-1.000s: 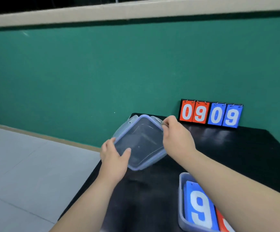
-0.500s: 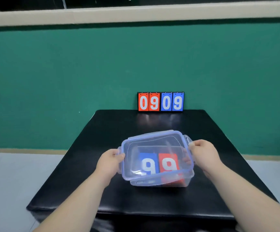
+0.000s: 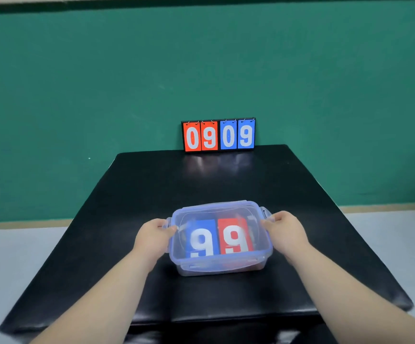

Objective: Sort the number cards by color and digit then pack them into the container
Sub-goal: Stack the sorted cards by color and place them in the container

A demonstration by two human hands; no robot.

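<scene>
A clear plastic container (image 3: 220,265) with a blue-rimmed clear lid (image 3: 216,207) sits on the black table (image 3: 151,184). Through the lid I see a blue card (image 3: 202,238) showing 9 on the left and a red card (image 3: 233,235) showing 9 on the right. My left hand (image 3: 154,234) grips the lid's left edge by its latch. My right hand (image 3: 284,230) holds the lid's right edge by the other latch. The lid rests level on the container.
A flip scoreboard (image 3: 218,135) reading 0 9 in red and 0 9 in blue stands at the table's far edge against the green wall (image 3: 102,83). Pale floor (image 3: 15,256) lies on both sides of the table.
The lid was held up at the left, away from the container. Both hands carried it over the container and lowered it level onto the rim.
</scene>
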